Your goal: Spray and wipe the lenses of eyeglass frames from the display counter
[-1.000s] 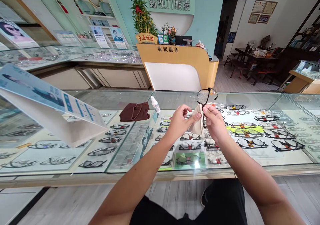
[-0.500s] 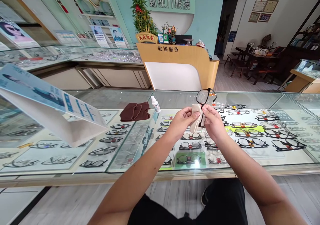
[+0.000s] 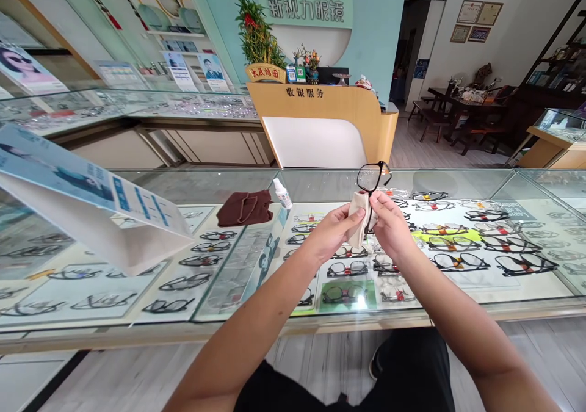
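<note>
A pair of black-framed glasses [image 3: 368, 177] is held upright above the glass counter, one lens on top and the other behind the cloth and fingers. My right hand [image 3: 389, 216] is closed on the frame near its bridge. Between the thumb and fingers of my left hand [image 3: 336, 229] is a folded cream cloth [image 3: 358, 221], pressed against the lower lens. To the left, a brown drawstring pouch [image 3: 245, 209] lies on the counter beside a small white spray bottle [image 3: 282, 193].
Several rows of glasses [image 3: 460, 260] lie under the glass display counter [image 3: 238, 265]. A tented card stand [image 3: 91, 198] stands at the left. Beyond the counter is a wooden cashier desk [image 3: 320, 104] with a plant [image 3: 259, 33].
The view has shifted slightly. Both hands keep their hold on the glasses and cloth, and the cloth's position against the lower lens has changed only a little.
</note>
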A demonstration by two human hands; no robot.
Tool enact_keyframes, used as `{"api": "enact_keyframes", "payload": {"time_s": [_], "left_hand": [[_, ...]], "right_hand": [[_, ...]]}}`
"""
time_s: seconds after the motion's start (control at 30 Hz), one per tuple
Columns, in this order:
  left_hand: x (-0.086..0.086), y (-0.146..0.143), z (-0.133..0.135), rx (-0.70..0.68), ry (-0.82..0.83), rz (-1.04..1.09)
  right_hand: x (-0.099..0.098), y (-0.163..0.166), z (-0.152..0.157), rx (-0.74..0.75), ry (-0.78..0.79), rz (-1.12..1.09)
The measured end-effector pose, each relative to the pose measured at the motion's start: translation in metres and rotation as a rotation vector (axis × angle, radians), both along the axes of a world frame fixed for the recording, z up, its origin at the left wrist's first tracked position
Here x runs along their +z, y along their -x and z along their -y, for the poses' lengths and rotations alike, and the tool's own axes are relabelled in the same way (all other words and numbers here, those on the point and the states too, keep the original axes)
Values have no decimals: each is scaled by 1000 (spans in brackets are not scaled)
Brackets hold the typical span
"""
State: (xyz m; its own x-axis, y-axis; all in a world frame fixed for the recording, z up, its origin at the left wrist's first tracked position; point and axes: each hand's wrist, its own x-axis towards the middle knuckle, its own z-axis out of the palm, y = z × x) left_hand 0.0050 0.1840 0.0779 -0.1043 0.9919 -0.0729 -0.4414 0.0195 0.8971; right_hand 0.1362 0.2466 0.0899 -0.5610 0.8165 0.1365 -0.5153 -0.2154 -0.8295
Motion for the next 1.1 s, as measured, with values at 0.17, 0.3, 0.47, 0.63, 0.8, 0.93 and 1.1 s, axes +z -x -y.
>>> {"api": "enact_keyframes", "payload": {"time_s": [0.17,0.3,0.47,0.63,0.8,0.93,1.1], "left_hand": [[1,1,0,42,-85,-31],[1,0,1,39,-139,-122],[2,-1,2,71,-123,-178],[-1,-3,0,71,-114,-83],[0,1,3,24,-91,-158],[4,7,5,3,-61,-248],[9,5,5,62,-71,-250]], "right_hand": [[-2,1,-1,11,-9,2],[-2,1,-2,25,33,-12],[-3,2,-2,58,103,-22],[-3,2,0,122,119,12],[-1,-2,-3,123,72,21],[-2,-3,-6,139,76,12],[-5,0,-5,164,91,9]]}}
